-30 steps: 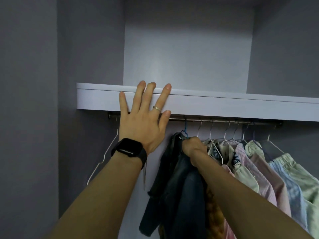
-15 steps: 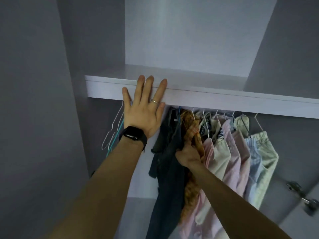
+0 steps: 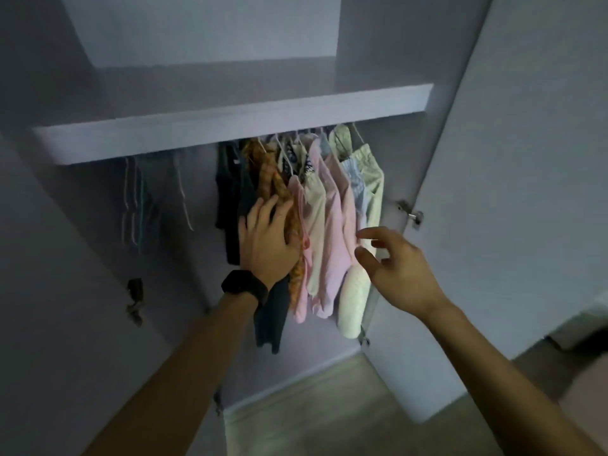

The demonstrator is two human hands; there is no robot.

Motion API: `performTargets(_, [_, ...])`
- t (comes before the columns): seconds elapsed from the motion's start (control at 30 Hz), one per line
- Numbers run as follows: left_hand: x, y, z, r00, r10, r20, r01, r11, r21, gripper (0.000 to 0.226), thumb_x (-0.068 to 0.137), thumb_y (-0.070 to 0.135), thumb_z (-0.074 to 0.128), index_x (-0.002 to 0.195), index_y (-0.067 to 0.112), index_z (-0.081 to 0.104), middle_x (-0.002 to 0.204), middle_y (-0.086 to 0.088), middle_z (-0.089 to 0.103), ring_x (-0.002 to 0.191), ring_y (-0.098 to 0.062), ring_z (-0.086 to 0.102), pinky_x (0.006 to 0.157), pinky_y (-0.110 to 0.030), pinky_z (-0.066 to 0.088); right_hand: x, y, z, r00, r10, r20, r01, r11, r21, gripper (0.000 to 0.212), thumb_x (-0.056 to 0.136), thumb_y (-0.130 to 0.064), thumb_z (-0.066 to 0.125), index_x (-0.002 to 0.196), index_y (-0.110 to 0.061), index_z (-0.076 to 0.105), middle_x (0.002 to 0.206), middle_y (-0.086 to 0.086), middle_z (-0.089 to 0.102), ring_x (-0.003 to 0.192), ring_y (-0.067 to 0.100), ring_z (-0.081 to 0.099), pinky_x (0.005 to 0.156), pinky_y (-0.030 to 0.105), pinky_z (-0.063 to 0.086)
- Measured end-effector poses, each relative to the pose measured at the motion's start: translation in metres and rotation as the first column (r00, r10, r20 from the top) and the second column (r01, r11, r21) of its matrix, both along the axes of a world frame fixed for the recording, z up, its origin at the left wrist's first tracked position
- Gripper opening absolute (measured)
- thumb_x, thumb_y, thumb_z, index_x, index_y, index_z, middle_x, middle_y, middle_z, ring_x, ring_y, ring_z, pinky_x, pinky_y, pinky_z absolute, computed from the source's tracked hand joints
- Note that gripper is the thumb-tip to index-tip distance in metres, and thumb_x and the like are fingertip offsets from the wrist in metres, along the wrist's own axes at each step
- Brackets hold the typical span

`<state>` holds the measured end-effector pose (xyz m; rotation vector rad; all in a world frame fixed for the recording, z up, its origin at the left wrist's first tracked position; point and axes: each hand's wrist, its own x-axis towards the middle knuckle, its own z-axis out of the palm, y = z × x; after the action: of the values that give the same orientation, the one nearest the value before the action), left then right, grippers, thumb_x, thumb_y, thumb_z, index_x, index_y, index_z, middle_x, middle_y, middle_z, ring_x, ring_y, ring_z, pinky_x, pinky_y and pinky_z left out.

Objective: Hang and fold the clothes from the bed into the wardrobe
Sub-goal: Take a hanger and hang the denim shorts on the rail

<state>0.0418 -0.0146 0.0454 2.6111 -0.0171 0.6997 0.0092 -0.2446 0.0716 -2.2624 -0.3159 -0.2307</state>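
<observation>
Clothes (image 3: pixel 316 205) are hanging in a tight bunch just under the shelf (image 3: pixel 230 126), toward its right end. The left hand (image 3: pixel 268 245), wearing a black watch (image 3: pixel 245 286), is pressing flat, fingers spread, against the orange checked garment (image 3: pixel 273 179) and the dark garment (image 3: pixel 230 199), gripping nothing. The right hand (image 3: pixel 398 261) is hovering below the shelf's right end near the pale green garment (image 3: pixel 373 192), fingers loosely bent and empty. Empty hangers (image 3: pixel 135 205) are dangling under the shelf's left part.
</observation>
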Motion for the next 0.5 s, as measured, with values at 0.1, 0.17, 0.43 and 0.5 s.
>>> performTargets(0.1, [-0.018,-0.066,-0.033,0.968,-0.249,-0.032,0.25,0.968,0.004,0.052,0.085,0.018,0.064,0.137,0.016,0.057,0.142,-0.008,0.055,0.133,-0.032,0.045,0.108,-0.049,0.037,-0.054,-0.057,-0.023,0.988,-0.155,0.026,0.156,0.987,-0.03,0.026,0.097,-0.027,0.062,0.123,-0.029,0.064,0.124,-0.015,0.061,0.114,0.013,0.057,0.098,0.038,0.05])
performTargets(0.17, [-0.031,-0.107,-0.052,0.925,-0.367,-0.099,0.365,0.93,-0.035,0.049,0.087,0.017,0.064,0.136,0.017,0.058,0.141,-0.007,0.056,0.132,-0.03,0.048,0.108,-0.047,0.038,-0.087,-0.087,-0.038,0.969,-0.246,0.011,0.246,0.966,-0.078,0.027,0.098,-0.025,0.062,0.125,-0.028,0.064,0.128,-0.012,0.062,0.115,0.015,0.057,0.098,0.038,0.05])
performTargets(0.43, [-0.128,-0.318,-0.102,0.466,-0.821,-0.329,0.867,0.498,-0.016,0.051,0.096,0.023,0.055,0.146,0.02,0.045,0.142,0.002,0.054,0.131,-0.02,0.047,0.111,-0.038,0.035,-0.288,-0.215,-0.101,0.57,-0.806,-0.16,0.794,0.59,-0.144,0.027,0.095,-0.022,0.065,0.121,-0.028,0.067,0.126,-0.008,0.064,0.108,0.022,0.058,0.094,0.036,0.049])
performTargets(0.5, [-0.166,-0.368,-0.11,0.318,-0.881,-0.351,0.941,0.339,0.002,0.052,0.096,0.025,0.055,0.147,0.021,0.045,0.142,0.002,0.054,0.129,-0.021,0.048,0.11,-0.037,0.035,-0.348,-0.236,-0.113,0.396,-0.896,-0.202,0.897,0.425,-0.123,0.026,0.096,-0.024,0.064,0.121,-0.03,0.067,0.126,-0.01,0.064,0.11,0.021,0.057,0.095,0.039,0.048])
